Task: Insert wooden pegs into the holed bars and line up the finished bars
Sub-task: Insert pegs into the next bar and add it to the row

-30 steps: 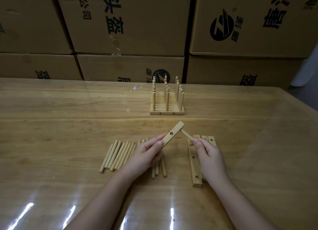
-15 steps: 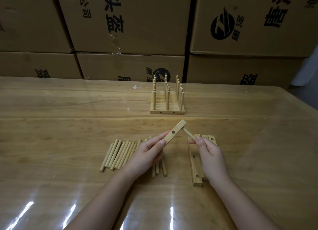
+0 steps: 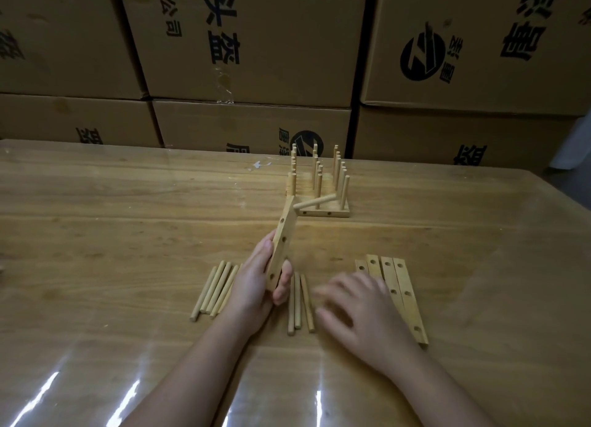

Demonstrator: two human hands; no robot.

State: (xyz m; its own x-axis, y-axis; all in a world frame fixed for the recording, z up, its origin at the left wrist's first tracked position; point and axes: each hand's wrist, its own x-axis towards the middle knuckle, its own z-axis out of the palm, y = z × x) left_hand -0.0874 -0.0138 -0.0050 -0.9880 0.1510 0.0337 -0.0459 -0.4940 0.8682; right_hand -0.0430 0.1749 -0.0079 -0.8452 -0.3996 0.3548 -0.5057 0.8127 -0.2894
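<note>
Head view: left hand [image 3: 252, 286] holds holed bar [image 3: 283, 241] near-upright, peg [image 3: 315, 202] pointing right.

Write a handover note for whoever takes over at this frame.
Left hand grips a tilted bar with one peg in its top end.
Right hand open, blurred, holds nothing, beside the loose pegs.
Finished bars stand lined up at the back; empty bars lie at right.
Left to do: fill this bar, line it up, then the empty ones.
</note>
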